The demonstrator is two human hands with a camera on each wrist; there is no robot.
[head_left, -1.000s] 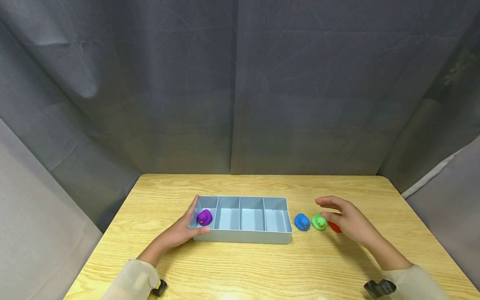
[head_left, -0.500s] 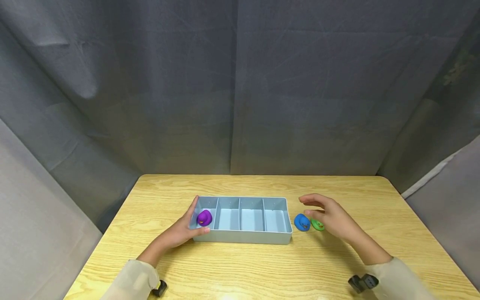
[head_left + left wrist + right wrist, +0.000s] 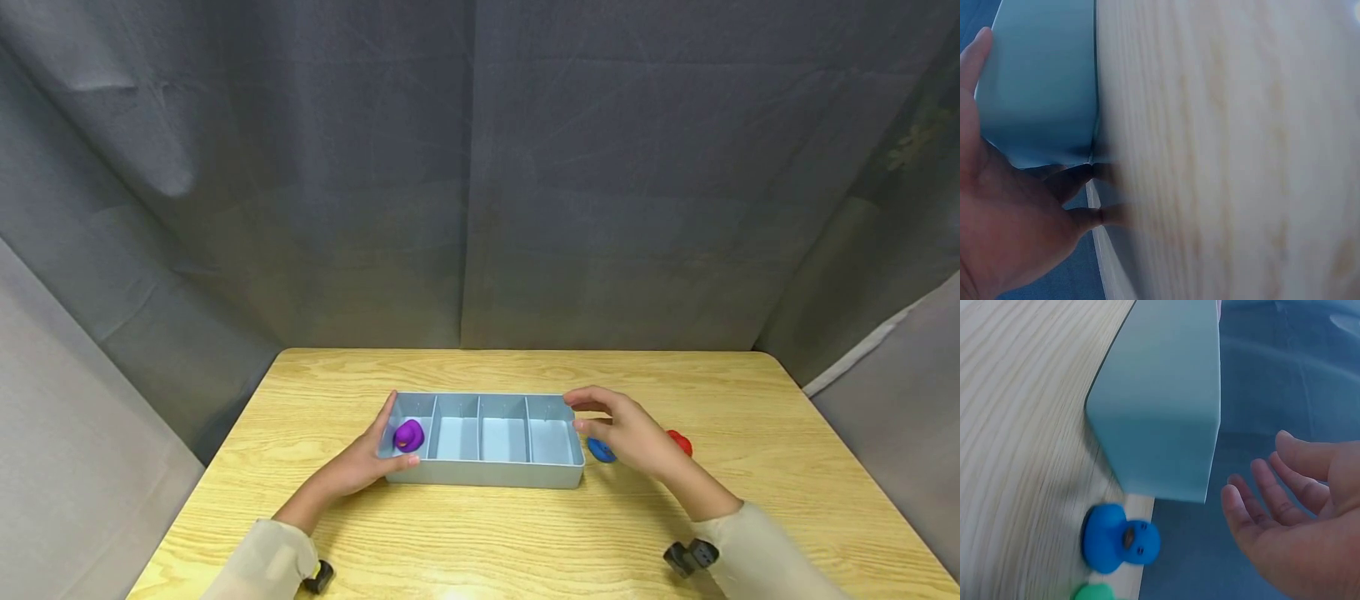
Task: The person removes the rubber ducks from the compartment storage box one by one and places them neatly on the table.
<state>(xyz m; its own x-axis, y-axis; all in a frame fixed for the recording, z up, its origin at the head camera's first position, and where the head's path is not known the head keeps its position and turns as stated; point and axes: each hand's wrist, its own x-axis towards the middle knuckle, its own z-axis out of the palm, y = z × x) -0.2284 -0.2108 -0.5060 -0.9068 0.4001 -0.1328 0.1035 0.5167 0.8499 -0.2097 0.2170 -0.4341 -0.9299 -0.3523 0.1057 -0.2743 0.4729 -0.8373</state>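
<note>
A long light blue-grey divided box (image 3: 487, 474) lies across the table. My left hand (image 3: 365, 461) grips its left end, thumb on the front wall and fingers around the end wall. A purple rubber duck (image 3: 408, 436) sits in the leftmost compartment. My right hand (image 3: 626, 429) hovers at the box's right end, fingers loosely bent and nothing between them. Below it on the table is a blue rubber duck (image 3: 1114, 539), partly covered by the hand in the head view. A green duck (image 3: 1094, 592) shows at the right wrist view's bottom edge; the hand hides it in the head view.
A red duck (image 3: 680, 442) sits on the table to the right, partly behind my right wrist. The wooden table (image 3: 480, 542) ends at the back against a grey curtain (image 3: 375, 208). Light panels stand at both sides.
My right hand has moved left, from over the red and green ducks, past the blue duck, to the box's right end. The left hand and the box have stayed put.
</note>
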